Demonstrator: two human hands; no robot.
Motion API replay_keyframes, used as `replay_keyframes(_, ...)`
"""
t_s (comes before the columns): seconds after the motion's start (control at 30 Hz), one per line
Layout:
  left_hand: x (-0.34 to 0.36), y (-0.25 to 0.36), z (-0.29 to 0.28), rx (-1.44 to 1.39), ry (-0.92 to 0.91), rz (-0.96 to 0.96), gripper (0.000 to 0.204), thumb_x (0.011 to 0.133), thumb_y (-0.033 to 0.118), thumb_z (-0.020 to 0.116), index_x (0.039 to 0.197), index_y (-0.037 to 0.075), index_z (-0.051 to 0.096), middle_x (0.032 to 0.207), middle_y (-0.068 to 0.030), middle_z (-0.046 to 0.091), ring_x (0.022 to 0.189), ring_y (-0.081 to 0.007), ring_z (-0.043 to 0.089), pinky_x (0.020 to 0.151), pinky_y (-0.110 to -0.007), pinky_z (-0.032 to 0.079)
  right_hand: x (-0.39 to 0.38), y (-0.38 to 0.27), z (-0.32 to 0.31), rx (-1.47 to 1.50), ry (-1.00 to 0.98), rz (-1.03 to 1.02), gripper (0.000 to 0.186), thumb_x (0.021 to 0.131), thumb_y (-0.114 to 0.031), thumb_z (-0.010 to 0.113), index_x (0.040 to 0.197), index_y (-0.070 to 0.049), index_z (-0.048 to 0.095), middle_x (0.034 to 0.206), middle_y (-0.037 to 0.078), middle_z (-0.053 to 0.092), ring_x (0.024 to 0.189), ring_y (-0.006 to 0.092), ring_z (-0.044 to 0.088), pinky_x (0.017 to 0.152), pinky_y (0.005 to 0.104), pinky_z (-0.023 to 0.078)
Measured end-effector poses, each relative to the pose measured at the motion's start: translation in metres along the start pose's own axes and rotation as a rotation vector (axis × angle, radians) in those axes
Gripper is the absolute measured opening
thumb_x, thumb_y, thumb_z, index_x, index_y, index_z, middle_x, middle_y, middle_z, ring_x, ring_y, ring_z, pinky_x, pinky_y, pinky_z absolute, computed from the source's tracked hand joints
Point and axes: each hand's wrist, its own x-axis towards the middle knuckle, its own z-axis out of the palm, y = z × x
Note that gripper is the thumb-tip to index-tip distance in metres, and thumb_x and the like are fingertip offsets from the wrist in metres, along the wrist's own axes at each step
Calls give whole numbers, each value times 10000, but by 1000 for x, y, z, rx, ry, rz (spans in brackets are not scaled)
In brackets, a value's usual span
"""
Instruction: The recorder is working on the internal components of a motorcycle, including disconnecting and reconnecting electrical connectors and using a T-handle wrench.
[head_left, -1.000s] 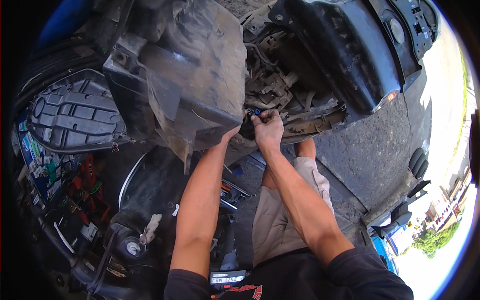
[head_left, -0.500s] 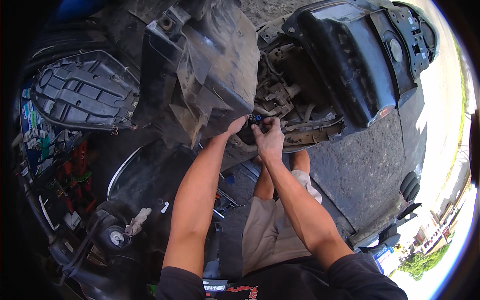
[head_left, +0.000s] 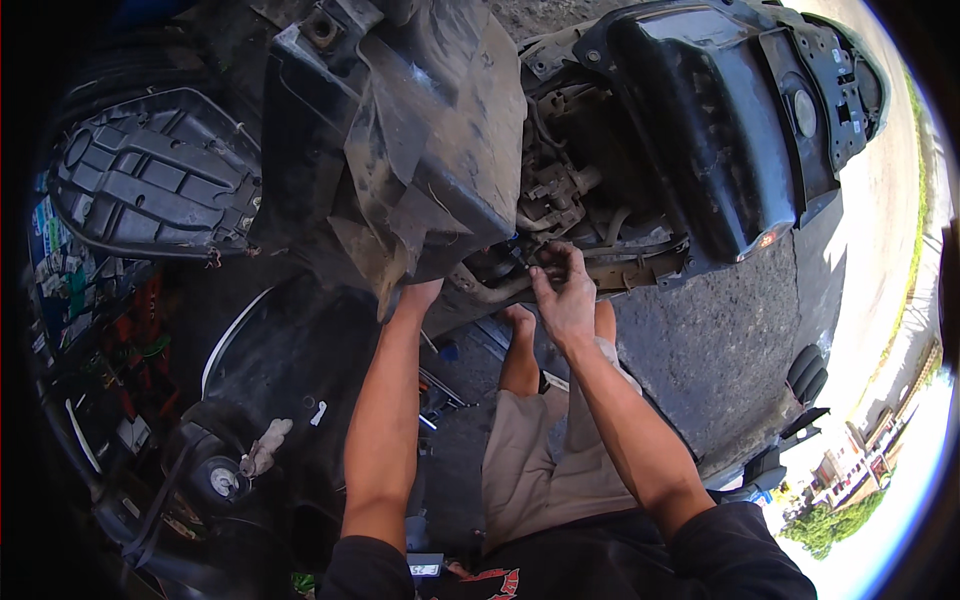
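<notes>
We see the right hand (head_left: 568, 297), thumb and fingers curled toward each other near a curved tube (head_left: 492, 294); whether they pinch anything, we cannot tell. Left of these fingertips, a dusty plastic housing (head_left: 455, 150) conceals the fingers of the left hand (head_left: 421, 293), their state indeterminable. Grimy machinery (head_left: 556, 196) lies beyond the right fingertips.

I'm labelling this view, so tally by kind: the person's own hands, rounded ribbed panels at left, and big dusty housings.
Hands: 2 (left hand, partly hidden; right hand)
Ribbed panel: 1
Dusty housing: 1
Total: 4
</notes>
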Motion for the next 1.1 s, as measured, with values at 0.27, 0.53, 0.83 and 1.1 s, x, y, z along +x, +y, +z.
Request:
replay_keyframes(0.27,-103,35,-25,-400,160,-770,245,996,180,653,1076,-48,694,859,-86,732,739,-141,654,691,-278,504,-21,-10,-25,42,-182,91,349,942,-60,657,1282,-21,585,973,92,700,816,140,665,750,293,552)
replay_keyframes(0.53,-265,-34,62,-244,58,-1104,238,929,204,677,976,-21,737,850,-155,752,809,-252,731,775,-353,544,-76,23,-123,61,-213,222,414,966,-12,608,1366,55,523,935,31,618,824,87,572,762,227,481)
replay_keyframes(0.83,-355,-58,83,-38,89,-1237,243,906,219,694,905,-22,725,824,-187,732,788,-303,720,739,-387,527,-61,33,-156,-52,-389,179,417,963,-21,609,1368,42,532,919,42,640,843,95,590,795,251,495)
replay_keyframes(1.1,-290,44,119,-415,339,-1088,171,963,140,653,1011,-13,712,840,-74,726,759,-154,678,718,-303,526,-23,21,-142,-245,-629,-163,421,930,-104,655,1329,4,572,1011,211,719,929,336,720,856,389,552)
